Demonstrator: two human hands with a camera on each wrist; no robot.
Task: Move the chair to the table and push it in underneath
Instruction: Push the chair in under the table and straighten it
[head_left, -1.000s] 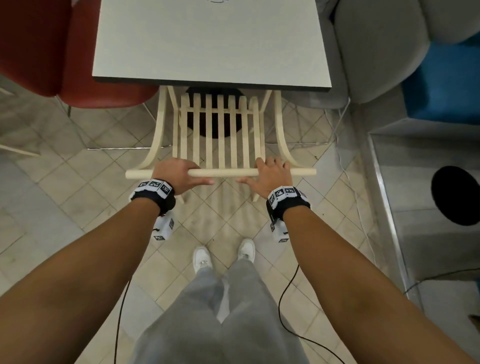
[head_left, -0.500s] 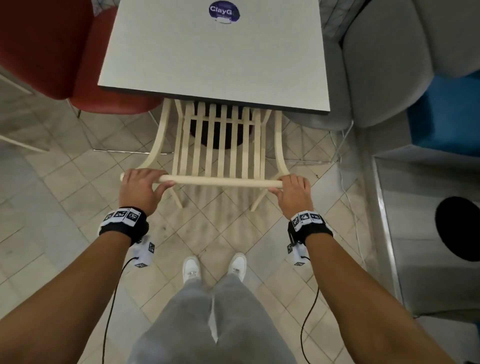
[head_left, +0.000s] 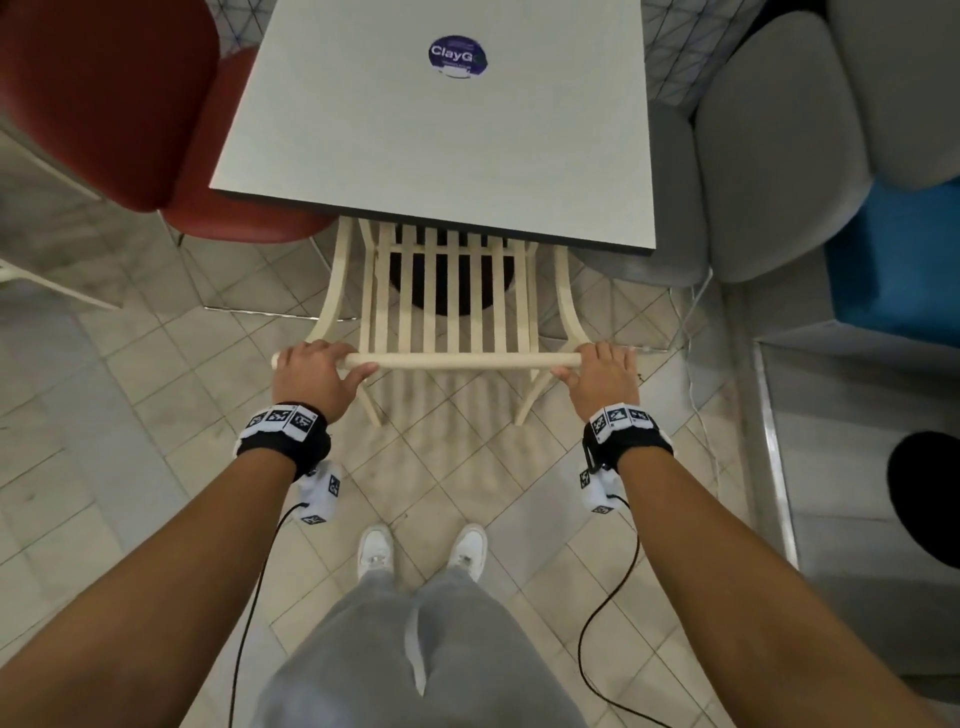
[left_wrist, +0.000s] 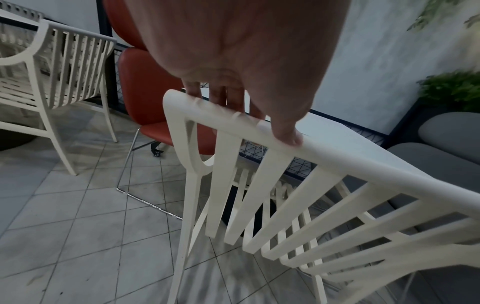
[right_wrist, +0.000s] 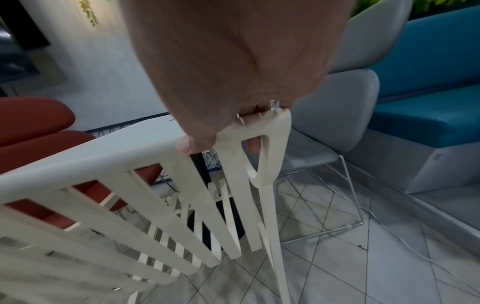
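Observation:
A cream slatted chair (head_left: 452, 312) stands at the near edge of the pale square table (head_left: 441, 145), its seat hidden under the tabletop and its backrest toward me. My left hand (head_left: 311, 374) grips the left end of the top rail (left_wrist: 337, 164), fingers over the far side and thumb along the near side. My right hand (head_left: 602, 376) grips the right end of the rail (right_wrist: 103, 160), fingers wrapped behind it.
A red chair (head_left: 130, 130) sits at the table's left, a grey chair (head_left: 769, 156) and blue bench (head_left: 893, 260) at its right. A second cream chair (left_wrist: 52, 67) stands farther left. My white shoes (head_left: 423, 553) are on the tiled floor behind the chair.
Both hands slid outward along the top rail from near its middle to its ends. More of the tabletop shows now, and the chair looks slightly farther under it.

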